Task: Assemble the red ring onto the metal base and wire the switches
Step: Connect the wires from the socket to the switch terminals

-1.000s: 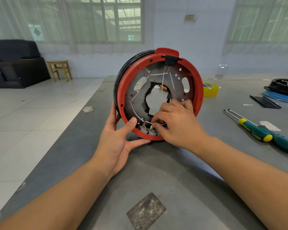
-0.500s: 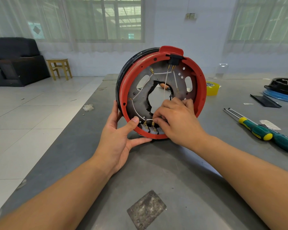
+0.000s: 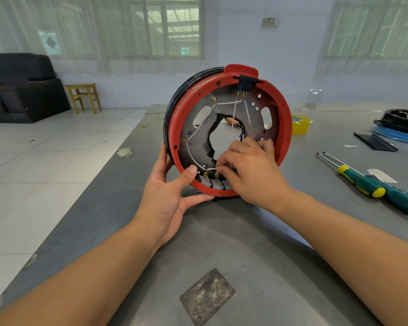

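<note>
- Head view, centre frame: one red ring (image 3: pixel 283 128) on one metal base (image 3: pixel 198 140), stood on edge on the grey table (image 3: pixel 132 208); three grey switches (image 3: pixel 211 182) at its lower rim, white wires (image 3: pixel 234 114) crossing the plate.
- Left hand (image 3: pixel 167 198) spread, thumb pressed on the ring's lower left.
- Right hand (image 3: pixel 250 170) curled, pinching a wire end at the switches.
- Right of frame: two screwdrivers (image 3: pixel 375 187), one yellow tape roll (image 3: pixel 300 124).
- Since earlier: assembly sits slightly further right; grips unchanged.
- Room: tiled floor, black sofa (image 3: pixel 17 88) and wooden stool (image 3: pixel 83 96) upper left, curtained windows.
</note>
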A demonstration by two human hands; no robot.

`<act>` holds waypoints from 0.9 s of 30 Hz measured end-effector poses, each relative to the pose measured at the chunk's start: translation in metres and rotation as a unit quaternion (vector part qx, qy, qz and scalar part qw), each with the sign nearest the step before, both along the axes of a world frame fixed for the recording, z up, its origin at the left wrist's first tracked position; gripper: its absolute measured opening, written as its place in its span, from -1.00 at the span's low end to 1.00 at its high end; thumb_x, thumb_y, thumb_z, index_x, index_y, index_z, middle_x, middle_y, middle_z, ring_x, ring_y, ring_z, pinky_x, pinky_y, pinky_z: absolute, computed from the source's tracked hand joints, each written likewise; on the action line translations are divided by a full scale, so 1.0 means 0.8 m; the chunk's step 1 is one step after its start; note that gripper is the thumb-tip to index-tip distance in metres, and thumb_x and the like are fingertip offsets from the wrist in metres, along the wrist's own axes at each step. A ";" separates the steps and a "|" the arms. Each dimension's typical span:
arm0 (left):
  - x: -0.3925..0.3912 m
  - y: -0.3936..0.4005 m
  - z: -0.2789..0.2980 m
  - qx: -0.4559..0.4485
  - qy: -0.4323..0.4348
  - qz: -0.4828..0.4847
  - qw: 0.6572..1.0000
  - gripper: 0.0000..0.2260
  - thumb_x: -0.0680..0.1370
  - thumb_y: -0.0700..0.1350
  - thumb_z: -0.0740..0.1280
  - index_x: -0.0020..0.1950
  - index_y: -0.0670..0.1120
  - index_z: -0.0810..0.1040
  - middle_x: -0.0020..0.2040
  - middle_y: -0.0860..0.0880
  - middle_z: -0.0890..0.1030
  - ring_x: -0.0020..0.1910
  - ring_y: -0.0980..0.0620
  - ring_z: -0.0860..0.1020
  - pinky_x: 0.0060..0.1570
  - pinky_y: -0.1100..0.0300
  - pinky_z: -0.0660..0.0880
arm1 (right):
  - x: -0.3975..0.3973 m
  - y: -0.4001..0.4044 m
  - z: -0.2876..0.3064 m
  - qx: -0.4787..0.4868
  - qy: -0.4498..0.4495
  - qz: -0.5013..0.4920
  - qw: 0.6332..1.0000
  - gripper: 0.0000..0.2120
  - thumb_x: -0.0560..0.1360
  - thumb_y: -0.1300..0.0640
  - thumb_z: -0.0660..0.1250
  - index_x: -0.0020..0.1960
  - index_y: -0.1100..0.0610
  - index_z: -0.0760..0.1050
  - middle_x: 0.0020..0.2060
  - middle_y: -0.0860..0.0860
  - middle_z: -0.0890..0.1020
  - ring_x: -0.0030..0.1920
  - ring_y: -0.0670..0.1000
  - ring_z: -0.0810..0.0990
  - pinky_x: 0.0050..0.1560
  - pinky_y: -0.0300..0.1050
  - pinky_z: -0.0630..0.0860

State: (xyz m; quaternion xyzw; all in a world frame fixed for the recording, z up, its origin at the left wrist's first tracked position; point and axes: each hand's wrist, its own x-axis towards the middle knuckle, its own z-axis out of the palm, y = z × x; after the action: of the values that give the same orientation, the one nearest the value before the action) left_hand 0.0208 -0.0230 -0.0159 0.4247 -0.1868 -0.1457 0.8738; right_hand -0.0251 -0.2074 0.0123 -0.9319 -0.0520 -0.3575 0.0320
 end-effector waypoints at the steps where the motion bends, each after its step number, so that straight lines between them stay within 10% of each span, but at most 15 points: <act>1: 0.000 0.000 0.000 0.001 0.001 0.002 1.000 -0.35 0.61 -0.36 0.37 0.57 0.20 0.41 0.46 0.12 0.53 0.24 -0.08 0.68 0.00 -0.44 0.61 | 0.000 0.000 0.000 -0.001 0.000 0.000 1.000 -0.89 0.58 -0.01 0.35 -0.06 -0.06 0.65 -0.11 -0.13 0.58 0.04 0.01 0.49 0.08 0.06 0.24; 27: 0.001 0.001 -0.002 0.008 0.023 0.013 1.000 -0.29 0.55 -0.36 0.41 0.59 0.19 0.38 0.48 0.01 0.51 0.27 -0.14 0.67 -0.03 -0.40 0.64 | -0.001 -0.006 0.009 -0.017 0.021 0.021 0.999 -0.88 0.57 0.03 0.36 -0.04 -0.06 0.69 -0.09 -0.14 0.61 0.05 -0.01 0.48 0.11 0.05 0.23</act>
State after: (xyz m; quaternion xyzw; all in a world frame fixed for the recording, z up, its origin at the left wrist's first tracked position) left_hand 0.0216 -0.0220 -0.0176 0.4303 -0.1602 -0.1459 0.8763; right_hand -0.0261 -0.2120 0.0192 -0.9384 -0.0772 -0.3359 0.0251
